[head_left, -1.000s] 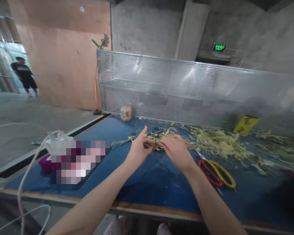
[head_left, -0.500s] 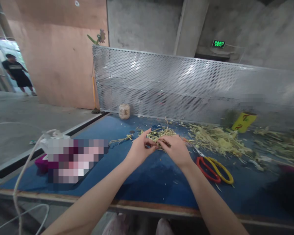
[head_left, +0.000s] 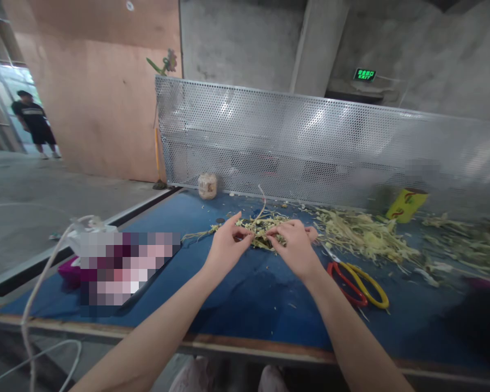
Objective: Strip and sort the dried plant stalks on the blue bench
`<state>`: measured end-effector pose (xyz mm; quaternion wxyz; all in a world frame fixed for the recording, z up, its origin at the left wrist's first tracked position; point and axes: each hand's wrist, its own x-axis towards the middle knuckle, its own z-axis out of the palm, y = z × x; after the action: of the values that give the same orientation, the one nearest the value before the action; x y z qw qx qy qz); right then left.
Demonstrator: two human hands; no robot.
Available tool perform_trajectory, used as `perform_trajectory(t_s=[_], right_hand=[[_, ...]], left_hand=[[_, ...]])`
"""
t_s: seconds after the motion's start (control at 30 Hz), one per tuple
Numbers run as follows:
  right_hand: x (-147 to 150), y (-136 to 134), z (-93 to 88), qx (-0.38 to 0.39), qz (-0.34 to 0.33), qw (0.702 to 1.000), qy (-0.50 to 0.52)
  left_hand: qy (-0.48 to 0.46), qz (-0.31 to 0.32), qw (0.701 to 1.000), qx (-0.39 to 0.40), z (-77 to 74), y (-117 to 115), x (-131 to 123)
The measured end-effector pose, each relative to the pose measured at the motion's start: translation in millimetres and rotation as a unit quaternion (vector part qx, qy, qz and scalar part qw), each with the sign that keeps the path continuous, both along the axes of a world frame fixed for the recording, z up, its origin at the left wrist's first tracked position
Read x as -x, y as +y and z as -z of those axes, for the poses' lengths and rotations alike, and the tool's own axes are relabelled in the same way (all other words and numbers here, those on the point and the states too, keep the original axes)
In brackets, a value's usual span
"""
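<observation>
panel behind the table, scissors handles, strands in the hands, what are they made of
Panel: likely sheet metal, silvery, dull shine, punched with small round holes. Scissors handles: probably plastic, smooth red and yellow loops. Strands pinched by the left hand and right hand: dry plant fibre, it seems, pale yellow-green, stringy, matte.

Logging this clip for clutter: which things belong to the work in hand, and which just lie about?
In use: left hand, right hand, both pinching the stem bundle.
Lying about: scissors, trimmings pile, yellow container, jar, white cable.
</observation>
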<state>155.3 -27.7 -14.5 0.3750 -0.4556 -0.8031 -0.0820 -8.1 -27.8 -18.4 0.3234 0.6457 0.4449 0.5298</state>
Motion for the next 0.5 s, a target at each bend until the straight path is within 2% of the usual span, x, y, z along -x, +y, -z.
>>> perform_trajectory(t_s=[0.13, 0.2, 0.37, 0.5], right_hand=[[7.8, -8.0, 1.6, -0.020, -0.035, 0.993, -0.108], [12.3, -12.4, 1.3, -0.007, -0.050, 0.992, -0.118], [15.8, -12.6, 0.5, 0.113, -0.146, 0.983, 0.000], [11.7, -6.4, 0.9, 0.173, -0.198, 0.959, 0.104]], left_hand=[[-0.019, -0.019, 1.000, 0.000, -1.5, 1.1, 0.3], [-0.022, -0.022, 1.000, -0.003, -2.5, 0.6, 0.4], [0.038, -0.035, 0.998, -0.037, -2.9, -2.2, -0.4], [0.083, -0.001, 0.995, -0.055, 0.0, -1.0, -0.5]])
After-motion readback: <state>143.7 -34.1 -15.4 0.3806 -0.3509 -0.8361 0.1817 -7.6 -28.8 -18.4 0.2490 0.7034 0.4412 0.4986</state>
